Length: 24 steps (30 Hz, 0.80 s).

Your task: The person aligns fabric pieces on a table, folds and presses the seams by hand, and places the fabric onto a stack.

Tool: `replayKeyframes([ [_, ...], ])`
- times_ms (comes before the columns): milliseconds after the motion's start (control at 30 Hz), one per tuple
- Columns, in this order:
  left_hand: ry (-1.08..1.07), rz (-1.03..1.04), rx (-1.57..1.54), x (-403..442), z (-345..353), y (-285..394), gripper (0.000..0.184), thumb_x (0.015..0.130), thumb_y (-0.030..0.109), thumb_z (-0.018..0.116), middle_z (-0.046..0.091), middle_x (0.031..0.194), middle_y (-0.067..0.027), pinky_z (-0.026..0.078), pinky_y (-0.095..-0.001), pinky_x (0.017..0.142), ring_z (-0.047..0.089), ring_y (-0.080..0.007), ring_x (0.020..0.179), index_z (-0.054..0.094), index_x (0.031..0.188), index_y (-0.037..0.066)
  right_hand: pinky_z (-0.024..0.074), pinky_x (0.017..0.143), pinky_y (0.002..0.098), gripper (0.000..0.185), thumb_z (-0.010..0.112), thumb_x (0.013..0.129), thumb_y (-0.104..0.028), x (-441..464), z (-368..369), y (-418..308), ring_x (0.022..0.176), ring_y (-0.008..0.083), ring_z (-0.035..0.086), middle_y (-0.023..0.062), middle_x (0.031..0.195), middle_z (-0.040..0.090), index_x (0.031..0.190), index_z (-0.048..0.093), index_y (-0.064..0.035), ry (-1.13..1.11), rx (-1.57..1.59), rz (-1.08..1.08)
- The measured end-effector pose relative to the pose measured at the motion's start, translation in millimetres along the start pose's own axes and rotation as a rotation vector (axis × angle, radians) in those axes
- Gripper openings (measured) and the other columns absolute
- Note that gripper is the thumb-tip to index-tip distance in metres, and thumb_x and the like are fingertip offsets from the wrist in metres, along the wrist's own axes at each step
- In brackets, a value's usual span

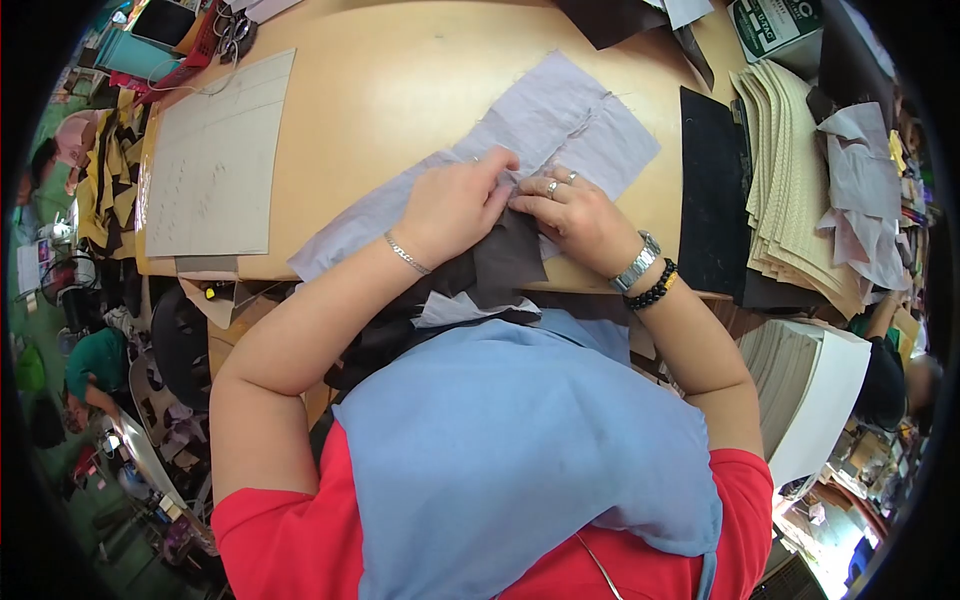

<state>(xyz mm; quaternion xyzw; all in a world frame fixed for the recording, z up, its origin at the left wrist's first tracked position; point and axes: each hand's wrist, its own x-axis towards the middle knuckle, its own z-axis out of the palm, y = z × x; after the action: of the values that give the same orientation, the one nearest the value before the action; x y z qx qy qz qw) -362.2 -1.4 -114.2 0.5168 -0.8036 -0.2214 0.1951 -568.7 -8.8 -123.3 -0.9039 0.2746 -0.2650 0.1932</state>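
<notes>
A pale lavender-grey cloth (612, 142) lies at a slant over the tabletop, with a raised seam or fold and frayed threads along it. Both hands meet at its middle. My left hand (452, 205) has thumb and forefinger closed on the cloth near the fold. Close beside it, my right hand (578, 218), with rings on two fingers, pinches at the same spot. Under the fingers hangs a dark grey-brown piece of cloth (508, 250), which runs down over the table's front edge towards my lap. What exactly sits between the fingertips is partly hidden.
A large pattern card (215, 165) lies on the wooden table (380, 60) at left. To the right are a black board (710, 190), a stack of cream sheets (785, 180) and grey cloth scraps (865, 180). Other people (95, 365) sit nearby.
</notes>
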Motion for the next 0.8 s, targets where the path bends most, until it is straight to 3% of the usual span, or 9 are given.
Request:
replayKeyframes([
  [133,-0.008,0.212,-0.115,-0.8,-3.0,-15.0,0.019,0.087,0.012,0.06,0.065,0.099,-0.0062,0.051,-0.0396,0.064,0.065,-0.0282,0.078,0.063,0.106,0.015,0.0486,0.09,0.0388,0.032,0.065,0.074,-0.003,-7.3,-3.1,-8.1,0.097,0.0264,0.06,0.0071,0.114,0.065,0.106,0.066,-0.0048,-0.02,-0.048,0.029],
  [233,0.003,0.393,-0.096,-1.7,-6.2,-24.9,0.025,0.086,0.009,0.061,0.065,0.098,-0.0038,0.052,-0.0384,0.066,0.064,-0.0266,0.076,0.064,0.11,0.016,0.0459,0.097,0.0419,0.034,0.063,0.075,-0.003,-14.5,-0.7,-9.8,0.097,0.0269,0.06,0.0059,0.115,0.064,0.109,0.065,-0.0052,-0.016,-0.069,0.053],
  [367,-0.005,0.485,-0.015,-1.9,-8.8,-31.1,0.028,0.082,0.006,0.063,0.066,0.099,-0.0022,0.052,-0.0356,0.065,0.064,-0.0241,0.075,0.067,0.108,0.016,0.0422,0.104,0.0461,0.037,0.064,0.075,-0.002,-17.7,0.8,-10.6,0.1,0.028,0.06,0.0058,0.115,0.062,0.112,0.064,-0.0055,-0.006,-0.05,0.08],
  [433,-0.064,0.517,0.057,-2.9,-14.7,-31.1,0.031,0.079,0.002,0.064,0.066,0.101,-0.0034,0.051,-0.0338,0.066,0.064,-0.0236,0.078,0.069,0.107,0.015,0.0426,0.103,0.0453,0.04,0.064,0.075,-0.001,-19.4,-0.3,-10.0,0.104,0.0298,0.058,0.0078,0.116,0.06,0.114,0.062,-0.0043,-0.004,-0.001,0.117],
  [667,0.012,0.662,0.285,-1.1,-16.4,-26.9,0.024,0.081,0.011,0.061,0.066,0.114,0.0044,0.047,-0.0291,0.073,0.061,-0.0127,0.088,0.07,0.103,0.015,0.0444,0.099,0.0422,0.044,0.063,0.073,0.001,-15.4,-0.1,-10.9,0.115,0.0362,0.052,0.0151,0.12,0.056,0.117,0.058,0.0016,0.078,-0.014,0.148],
  [800,0.004,0.686,0.359,1.6,-19.3,-23.1,0.023,0.082,0.015,0.06,0.064,0.122,0.007,0.043,-0.0269,0.077,0.06,-0.0101,0.094,0.07,0.103,0.017,0.0447,0.1,0.0438,0.043,0.059,0.076,0.002,-14.8,-0.3,-13.2,0.119,0.0372,0.052,0.0148,0.122,0.058,0.119,0.06,-0.0005,0.085,-0.043,0.196],
])
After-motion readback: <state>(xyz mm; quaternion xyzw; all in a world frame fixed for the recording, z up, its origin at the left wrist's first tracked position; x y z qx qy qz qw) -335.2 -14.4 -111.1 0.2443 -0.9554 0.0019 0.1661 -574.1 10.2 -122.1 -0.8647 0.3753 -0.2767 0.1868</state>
